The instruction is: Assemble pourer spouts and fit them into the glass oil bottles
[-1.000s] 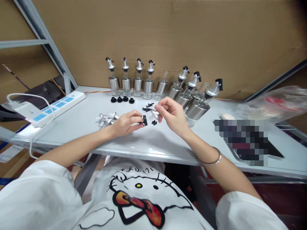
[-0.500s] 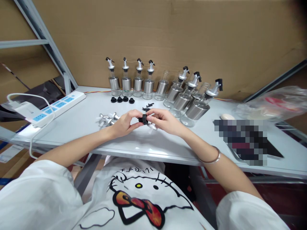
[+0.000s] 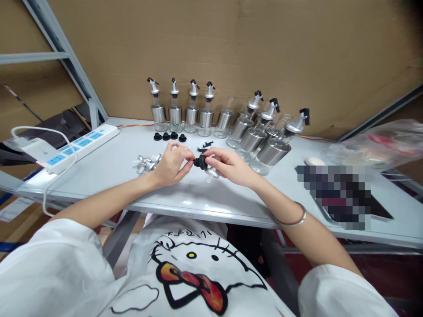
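Observation:
A ribbed black rubber stopper [image 3: 200,162] is held between my two hands above the table. My left hand [image 3: 174,165] is closed, its thumb and forefinger pinching the stopper's narrow end. At the wide end, the fingers of my right hand [image 3: 229,166] grip the stopper. Just below my right fingers shows a silver spout piece [image 3: 212,173]; whether it is held or lies on the table I cannot tell. Beside my left hand lie several silver pourer parts [image 3: 144,164], partly hidden. Beyond my hands are small black levers [image 3: 206,145] and several black stoppers [image 3: 165,136].
Steel-and-glass oil bottles [image 3: 206,119] with pourers line the back. An open-necked bottle [image 3: 225,119] stands among them. At left lies a power strip [image 3: 82,147] with a white cable. On the right are a blurred-out object [image 3: 337,193], a white mouse-like item [image 3: 313,161] and a plastic bag [image 3: 380,143].
My left fingers have slid to the stopper's narrow tip, so more of the black rubber shows. My right hand keeps its grip, and the view has shifted slightly.

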`<state>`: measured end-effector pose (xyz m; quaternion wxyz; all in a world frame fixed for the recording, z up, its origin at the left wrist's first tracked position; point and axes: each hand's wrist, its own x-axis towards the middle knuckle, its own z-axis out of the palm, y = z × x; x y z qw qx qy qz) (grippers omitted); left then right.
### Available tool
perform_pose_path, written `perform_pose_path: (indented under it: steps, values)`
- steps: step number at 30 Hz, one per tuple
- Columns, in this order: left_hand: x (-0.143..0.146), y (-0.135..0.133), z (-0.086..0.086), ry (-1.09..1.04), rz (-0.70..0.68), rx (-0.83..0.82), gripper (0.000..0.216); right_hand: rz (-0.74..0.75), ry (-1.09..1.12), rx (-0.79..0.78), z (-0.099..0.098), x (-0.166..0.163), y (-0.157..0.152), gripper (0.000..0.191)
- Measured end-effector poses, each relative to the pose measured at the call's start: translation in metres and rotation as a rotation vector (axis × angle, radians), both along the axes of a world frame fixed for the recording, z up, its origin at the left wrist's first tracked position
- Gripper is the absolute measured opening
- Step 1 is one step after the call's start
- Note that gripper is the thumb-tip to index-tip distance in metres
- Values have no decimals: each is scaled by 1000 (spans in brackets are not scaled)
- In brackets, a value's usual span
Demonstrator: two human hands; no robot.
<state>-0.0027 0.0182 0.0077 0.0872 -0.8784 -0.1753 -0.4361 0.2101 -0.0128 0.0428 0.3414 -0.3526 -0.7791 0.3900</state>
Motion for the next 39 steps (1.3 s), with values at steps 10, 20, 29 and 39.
perform_pose_path:
  steps: [10, 20, 29, 39]
  values:
    - [0, 2, -3, 58, 11, -134, 2, 26, -28, 33, -1, -1, -2, 25]
    - [0, 2, -5, 77, -18, -112, 17, -10, -93, 113, 1, -2, -3, 20]
    - [3, 4, -4, 1, -70, 46, 26, -286, 137, 240, -2, -1, -2, 37]
    - [5, 1, -3, 58, -53, 65, 25, -268, 148, 233, -5, -3, -3, 33]
